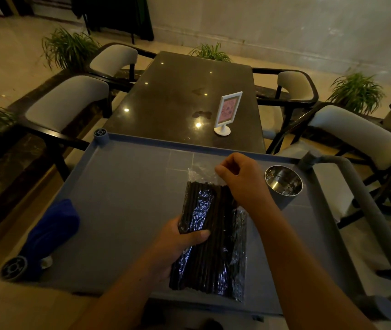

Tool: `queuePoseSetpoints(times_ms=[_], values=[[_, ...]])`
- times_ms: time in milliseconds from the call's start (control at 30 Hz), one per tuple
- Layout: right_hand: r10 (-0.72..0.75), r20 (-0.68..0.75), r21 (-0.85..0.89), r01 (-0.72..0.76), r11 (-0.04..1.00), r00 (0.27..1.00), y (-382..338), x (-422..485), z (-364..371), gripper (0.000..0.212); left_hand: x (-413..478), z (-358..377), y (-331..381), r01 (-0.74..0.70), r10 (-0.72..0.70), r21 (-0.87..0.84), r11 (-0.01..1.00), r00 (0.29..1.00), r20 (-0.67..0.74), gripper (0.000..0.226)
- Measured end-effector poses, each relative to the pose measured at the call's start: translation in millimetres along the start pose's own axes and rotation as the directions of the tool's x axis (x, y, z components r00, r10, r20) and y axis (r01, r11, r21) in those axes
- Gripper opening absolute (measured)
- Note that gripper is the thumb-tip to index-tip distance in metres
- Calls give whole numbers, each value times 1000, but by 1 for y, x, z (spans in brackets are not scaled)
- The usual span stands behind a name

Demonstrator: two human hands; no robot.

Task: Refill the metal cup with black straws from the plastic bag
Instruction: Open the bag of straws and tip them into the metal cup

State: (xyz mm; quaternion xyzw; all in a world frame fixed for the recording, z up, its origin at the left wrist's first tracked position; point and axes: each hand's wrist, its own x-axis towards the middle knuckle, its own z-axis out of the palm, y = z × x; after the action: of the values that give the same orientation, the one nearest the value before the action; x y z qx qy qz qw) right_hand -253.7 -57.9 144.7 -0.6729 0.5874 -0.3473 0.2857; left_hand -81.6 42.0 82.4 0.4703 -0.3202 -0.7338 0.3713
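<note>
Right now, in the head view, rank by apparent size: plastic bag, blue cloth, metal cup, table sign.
1. plastic bag
2. blue cloth
3. metal cup and table sign look about alike. The sign stands farther away, so I leave them unranked.

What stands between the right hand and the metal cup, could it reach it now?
Probably yes. The right hand pinches the top of the plastic bag, and the metal cup stands close beside it on the grey tray, nothing between them. It would likely need to release the bag first.
</note>
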Motion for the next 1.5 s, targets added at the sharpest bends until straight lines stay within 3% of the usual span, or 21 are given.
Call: queuePoseSetpoints(times_ms=[400,567,667,800,1033,1300,1400,1500], values=[[27,2,53,-27,998,1000,2,4,-2,11,-3,0,-2,4,-4,-27,1000,1000,10,49],[37,10,97,-38,995,999,4,5,-4,7,-2,0,-4,15,-13,-66,998,999,32,30],[40,13,72,-41,997,999,6,5,-4,7,-1,0,-6,28,-25,-86,996,999,39,39],[34,4,56,-34,998,999,10,7,-7,7,0,0,-8,42,-36,-101,994,997,64,29],[44,27,41,-45,998,999,17,13,-11,12,2,3,-7,76,-71,-98,992,996,53,50],[57,29,69,-59,996,998,19,19,-13,11,4,5,-9,87,-77,-149,985,994,73,43],[47,25,55,-48,997,999,21,20,-14,12,5,5,-10,85,-74,-151,985,994,79,54],[60,26,57,-61,997,998,22,23,-14,11,4,7,-10,89,-76,-175,981,994,81,51]])
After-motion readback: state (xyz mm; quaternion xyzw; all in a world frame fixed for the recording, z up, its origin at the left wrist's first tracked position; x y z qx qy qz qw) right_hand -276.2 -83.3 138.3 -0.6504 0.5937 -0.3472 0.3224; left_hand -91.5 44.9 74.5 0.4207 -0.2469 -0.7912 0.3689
